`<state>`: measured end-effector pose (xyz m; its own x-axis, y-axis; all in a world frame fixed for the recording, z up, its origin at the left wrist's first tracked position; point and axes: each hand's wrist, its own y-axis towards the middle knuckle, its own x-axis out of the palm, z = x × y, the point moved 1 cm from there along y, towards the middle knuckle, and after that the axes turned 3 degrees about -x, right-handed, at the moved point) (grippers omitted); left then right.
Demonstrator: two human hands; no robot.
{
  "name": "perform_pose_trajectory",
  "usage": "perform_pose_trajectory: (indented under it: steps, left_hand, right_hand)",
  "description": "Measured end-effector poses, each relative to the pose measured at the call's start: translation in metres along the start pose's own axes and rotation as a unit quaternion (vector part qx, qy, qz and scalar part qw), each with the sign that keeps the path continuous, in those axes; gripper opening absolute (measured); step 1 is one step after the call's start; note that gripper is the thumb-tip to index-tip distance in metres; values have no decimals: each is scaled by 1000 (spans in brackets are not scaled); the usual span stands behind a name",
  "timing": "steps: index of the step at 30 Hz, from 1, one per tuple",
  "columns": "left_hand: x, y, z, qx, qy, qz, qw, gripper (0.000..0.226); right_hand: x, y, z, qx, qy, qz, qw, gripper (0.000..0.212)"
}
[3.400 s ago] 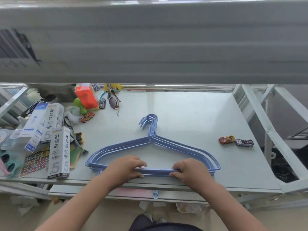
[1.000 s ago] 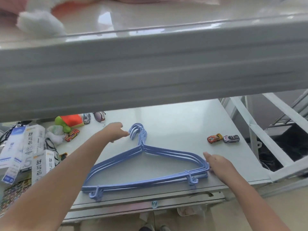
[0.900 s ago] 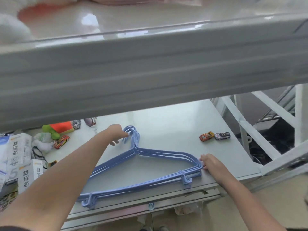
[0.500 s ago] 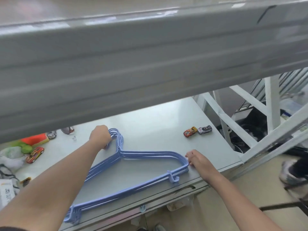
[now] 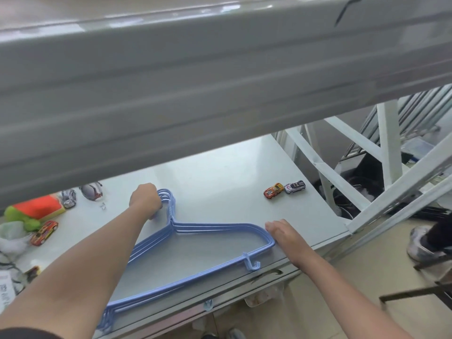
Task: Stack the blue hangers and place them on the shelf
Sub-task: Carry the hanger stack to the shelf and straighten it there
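The left hand (image 5: 146, 200), fingers curled, grips the hooks of the stacked blue hangers (image 5: 215, 227) at the far end of the pile, while the right hand (image 5: 283, 234) rests against the stack's right shoulder bend, fingers held straight and close together, touching the outer wire. The hangers lie flat on the white table (image 5: 220, 177), nested one on another, their long bottom bars running along the near edge and a small clip (image 5: 250, 263) jutting from the bar toward the near right. An orange toy car (image 5: 273, 190) and a silver toy car (image 5: 294, 186) sit side by side at the far right of the table, well apart from the hangers. At the far left lie an orange box (image 5: 36, 207), a green plush toy (image 5: 23, 217) and another small car (image 5: 44, 232). A grey shelf edge (image 5: 220, 81), blurred, spans the upper part of the view above the table.
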<state>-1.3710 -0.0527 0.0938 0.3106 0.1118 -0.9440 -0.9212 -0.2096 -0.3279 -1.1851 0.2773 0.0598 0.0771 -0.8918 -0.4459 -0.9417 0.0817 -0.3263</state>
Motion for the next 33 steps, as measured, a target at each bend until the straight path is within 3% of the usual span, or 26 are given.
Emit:
perform_pose_trajectory:
  steps: [5,12,14,15,18,20,25,33]
  left_hand:
    - [2,5,5,-3,15,2,1000,26]
    - [-4,12,7,39,76,-30,996,21]
    - [-8,15,14,114,108,-3,988,14]
    - [-7,19,17,183,124,18,975,25]
    - [-4,22,27,403,194,9,895,56]
    - [-4,25,24,452,200,-17,869,51]
    - [0,30,12,475,219,-11,852,31]
    - [-2,30,14,474,191,0,860,23]
  right_hand:
    - [0,2,2,-22,6,-2,1000,26]
    - [0,4,3,-23,7,2,1000,26]
    - [1,4,2,-22,8,4,1000,28]
    - [2,4,2,-22,7,6,1000,29]
    - [2,4,3,-22,8,7,1000,31]
    - [1,4,3,-20,9,7,1000,33]
    - [1,4,2,-13,11,10,1000,43]
    - [1,8,6,-8,19,18,1000,45]
